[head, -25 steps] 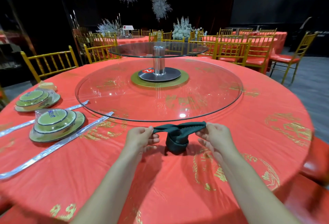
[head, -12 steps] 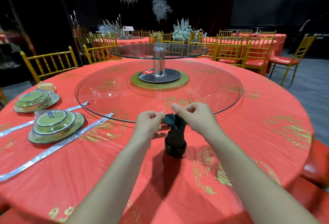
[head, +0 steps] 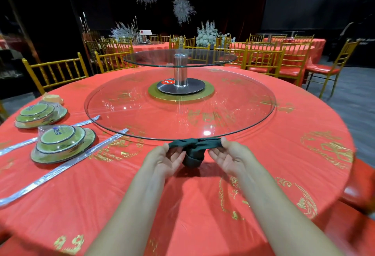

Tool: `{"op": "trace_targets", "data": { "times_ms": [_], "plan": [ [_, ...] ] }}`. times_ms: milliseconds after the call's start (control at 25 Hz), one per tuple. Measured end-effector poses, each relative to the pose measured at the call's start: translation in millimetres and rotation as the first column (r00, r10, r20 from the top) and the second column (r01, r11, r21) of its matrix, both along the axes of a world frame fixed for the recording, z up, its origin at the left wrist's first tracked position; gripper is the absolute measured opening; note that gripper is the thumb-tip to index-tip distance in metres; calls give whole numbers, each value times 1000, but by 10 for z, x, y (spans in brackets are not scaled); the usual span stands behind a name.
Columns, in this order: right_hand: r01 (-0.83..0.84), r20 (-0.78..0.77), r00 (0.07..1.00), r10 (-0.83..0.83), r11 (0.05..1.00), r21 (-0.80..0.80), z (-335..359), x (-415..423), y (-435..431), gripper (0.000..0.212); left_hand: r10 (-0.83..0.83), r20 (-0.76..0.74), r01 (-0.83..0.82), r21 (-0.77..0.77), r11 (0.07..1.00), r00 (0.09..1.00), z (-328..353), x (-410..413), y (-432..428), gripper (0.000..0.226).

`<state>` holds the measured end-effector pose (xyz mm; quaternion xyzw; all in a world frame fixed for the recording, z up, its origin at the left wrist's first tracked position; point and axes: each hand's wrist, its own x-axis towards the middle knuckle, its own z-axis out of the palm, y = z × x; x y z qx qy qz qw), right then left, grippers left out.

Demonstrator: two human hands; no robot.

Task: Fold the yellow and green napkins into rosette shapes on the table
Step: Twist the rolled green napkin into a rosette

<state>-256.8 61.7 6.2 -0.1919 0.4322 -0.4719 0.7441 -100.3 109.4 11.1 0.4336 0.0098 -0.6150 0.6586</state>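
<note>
A dark green napkin (head: 193, 150) stands on the red tablecloth (head: 274, 174) just in front of the glass turntable's near rim. Its lower part is a rolled coil resting on the cloth; its two upper ends are stretched out sideways. My left hand (head: 162, 160) pinches the left end and my right hand (head: 231, 156) pinches the right end, both held a little above the table. No yellow napkin is in view.
A large glass turntable (head: 142, 117) fills the table's middle, with a smaller raised glass tier (head: 213, 58) on a metal post. Two wrapped stacks of green dishes (head: 65, 144) and silver-wrapped strips (head: 50, 176) lie at the left. Gold chairs (head: 54, 72) ring the table.
Half a second ago both hands held the napkin's ends together above the coil. They have since pulled apart, spreading the ends out sideways as they were a second ago.
</note>
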Motion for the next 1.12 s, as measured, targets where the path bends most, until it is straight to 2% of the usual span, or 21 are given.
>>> {"op": "trace_targets", "data": {
  "times_ms": [80,120,160,200,240,280,320,360,400,520,560,600,640,720,800,840,1000,1120],
  "plan": [
    [28,134,990,-40,996,89,-70,17,36,24,58,-106,-60,-20,998,993,-66,-11,-32,31],
    [38,158,986,-55,993,111,-78,27,55,26,83,-108,-86,-25,996,991,-78,-21,-58,31],
    [46,136,989,-61,993,109,-84,35,67,27,102,-51,-103,-18,995,993,-95,-32,-98,31],
    [49,51,997,-53,996,72,-98,49,63,27,123,76,-124,-1,992,989,-106,-51,-140,31],
    [38,-86,996,-38,999,1,-112,73,56,27,141,270,-149,10,989,952,-126,-70,-188,33],
    [3,-245,969,-26,996,-91,-128,102,48,27,137,511,-164,10,986,849,-148,-84,-228,35],
    [-48,-376,926,-23,983,-180,-142,129,54,26,126,707,-165,-13,986,696,-161,-97,-248,38],
    [-111,-460,888,-14,963,-244,-158,136,69,26,120,820,-152,-40,988,560,-171,-120,-258,40],
    [-178,-503,864,14,943,-281,-174,130,89,29,121,858,-139,-59,989,500,-181,-144,-259,40],
    [-331,-618,785,41,871,-363,-245,40,160,44,82,819,-50,-66,997,567,-242,-187,-244,37],
    [-341,-651,759,-4,850,-402,-275,14,170,45,53,821,9,-71,997,569,-260,-200,-225,38],
    [-329,-666,744,-60,834,-443,-304,4,162,41,23,847,79,-76,994,532,-271,-218,-196,42],
    [-310,-674,730,-115,823,-476,-317,6,145,36,-7,882,148,-72,986,471,-282,-232,-170,46],
    [-297,-700,686,-198,803,-518,-310,33,102,30,-39,966,194,-12,981,257,-290,-242,-114,48],
    [-305,-746,611,-264,791,-530,-321,41,65,30,-30,999,116,27,993,29,-318,-212,-106,46],
    [-306,-767,574,-287,794,-526,-349,25,54,32,-36,999,77,39,996,-40,-340,-185,-96,46],
    [-311,-858,491,-152,889,-336,-493,-77,34,34,-105,981,20,110,994,-164,-497,-72,-71,46],
    [-438,-944,287,-164,854,-281,-456,-113,26,32,-121,952,24,133,991,-282,-532,-52,-58,44]
  ]
}}
